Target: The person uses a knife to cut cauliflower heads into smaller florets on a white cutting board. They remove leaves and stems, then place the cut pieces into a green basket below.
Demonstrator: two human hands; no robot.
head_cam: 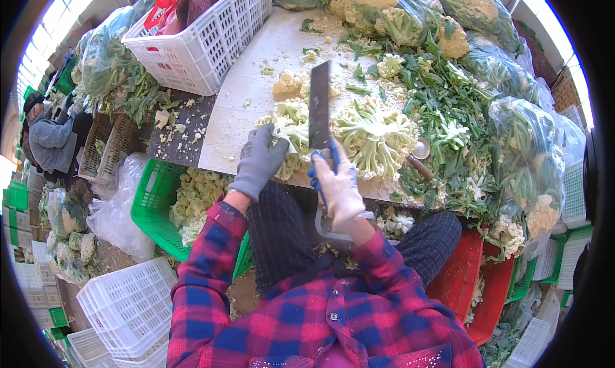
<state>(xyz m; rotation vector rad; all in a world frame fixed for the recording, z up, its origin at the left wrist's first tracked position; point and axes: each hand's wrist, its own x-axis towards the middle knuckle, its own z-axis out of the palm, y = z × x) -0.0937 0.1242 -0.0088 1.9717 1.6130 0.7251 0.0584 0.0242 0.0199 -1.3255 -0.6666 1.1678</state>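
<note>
My left hand, in a grey glove, rests its fingers and thumb on a cut cauliflower piece on the white board. In my right hand, which wears a white glove with blue on the palm side, I grip a cleaver. Its broad blade points away from me and hides part of the cauliflower behind it. A larger cauliflower half lies to the right of the blade, stem branches up. Beside that sits a tool with a wooden handle and a round metal part.
A white plastic crate holding red cloth stands far left on the table. Trimmed leaves pile up at right, beside bagged cauliflowers. Below the edge are a green crate of florets and red crates. A person sits at far left.
</note>
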